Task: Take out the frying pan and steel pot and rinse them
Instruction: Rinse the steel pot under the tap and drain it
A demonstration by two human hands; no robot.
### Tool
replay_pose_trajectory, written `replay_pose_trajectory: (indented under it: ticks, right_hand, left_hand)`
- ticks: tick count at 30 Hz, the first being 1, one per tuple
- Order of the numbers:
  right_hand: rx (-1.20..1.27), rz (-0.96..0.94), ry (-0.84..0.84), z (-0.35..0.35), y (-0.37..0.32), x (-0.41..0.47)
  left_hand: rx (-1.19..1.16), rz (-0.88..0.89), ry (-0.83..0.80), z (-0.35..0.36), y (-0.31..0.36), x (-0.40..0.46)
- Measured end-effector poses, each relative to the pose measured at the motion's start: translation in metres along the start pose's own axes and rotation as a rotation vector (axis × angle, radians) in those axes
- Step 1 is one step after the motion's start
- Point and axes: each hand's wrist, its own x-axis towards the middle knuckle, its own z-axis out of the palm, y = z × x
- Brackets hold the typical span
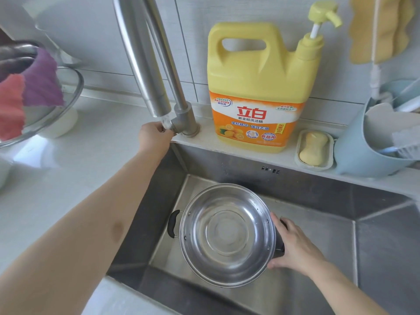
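**Hands at tap and pot over kitchen sink**

Left hand (152, 135) reaches to the base of the steel tap (145, 62), its fingers curled around the small lever at the side of the tap body; the fingertips themselves are hidden behind the spout end. Right hand (293, 244) grips the steel pot (227, 234) by its black side handle, thumb along the rim edge and fingers wrapped below, the handle mostly covered by the palm.

Held inside the sink (375, 246), the pot lies to the left of the right hand and below and to the right of the left hand. Its open mouth is tipped up toward the camera, showing the shiny ringed bottom. A second black handle (172, 223) sticks out on the pot's far side from the right hand, so the line through both handles runs roughly left to right, rising slightly toward the left.

Behind the hands, on the ledge past the sink, stands a yellow detergent jug (259, 87) with a pump top, just right of the tap. Further right sit a bar of soap (313, 145) in its dish and a pale blue basket (354, 146). Left of the left hand, on the white worktop (68, 178), a glass bowl (56, 105) holds pink and purple cloths.
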Motion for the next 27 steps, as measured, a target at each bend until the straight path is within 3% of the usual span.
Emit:
replay_pose_trajectory:
  ticks: [8, 11, 13, 14, 16, 18, 22, 27]
  right_hand:
    - [0.001, 0.002, -0.004, 0.0, 0.001, 0.0]
    - [0.007, 0.007, -0.008, 0.0, 0.001, 0.0]
    - [0.014, 0.003, -0.006, 0.0, 0.002, 0.0]
    - [0.02, 0.0, -0.006, 0.0, 0.002, 0.001]
    - [0.034, 0.001, -0.011, 0.001, 0.003, 0.002]
    - [0.045, 0.005, -0.017, 0.002, 0.005, 0.003]
    - [0.105, -0.004, -0.031, 0.001, 0.005, 0.004]
    - [0.227, -0.016, -0.075, 0.004, 0.006, 0.009]
  left_hand:
    - [-0.192, 0.038, 0.023, 0.005, -0.011, -0.004]
    - [-0.098, 0.009, 0.003, 0.012, -0.041, -0.027]
    - [0.061, 0.138, -0.113, 0.017, -0.075, -0.056]
    - [0.178, 0.177, -0.245, 0.02, -0.095, -0.071]
    - [0.438, 0.182, -0.557, 0.028, -0.137, -0.09]
    - [0.65, 0.16, -0.727, 0.037, -0.169, -0.098]
    - [0.827, 0.192, -0.783, 0.047, -0.188, -0.099]
    - [0.789, 0.236, -0.863, 0.051, -0.194, -0.09]
